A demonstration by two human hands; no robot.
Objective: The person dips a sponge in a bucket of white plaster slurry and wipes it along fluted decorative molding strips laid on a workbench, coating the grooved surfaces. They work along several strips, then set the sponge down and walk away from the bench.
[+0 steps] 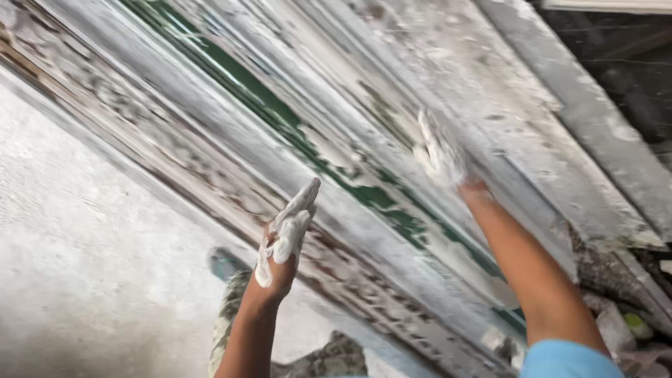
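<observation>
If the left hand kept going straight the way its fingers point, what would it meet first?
Most likely the whitened, green-streaked frame just ahead of the paste-coated left hand; the depth between them is unclear.

Pale concrete floor (84, 266), plaster-flecked

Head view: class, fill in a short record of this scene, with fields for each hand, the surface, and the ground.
left hand: raised, coated in white paste, fingers together, close to the panel
right hand: white-coated, pressed flat on the panel
panel: slanted, ribbed, smeared white, green patches showing through
ground: pale, rough
image: blurred by motion
</observation>
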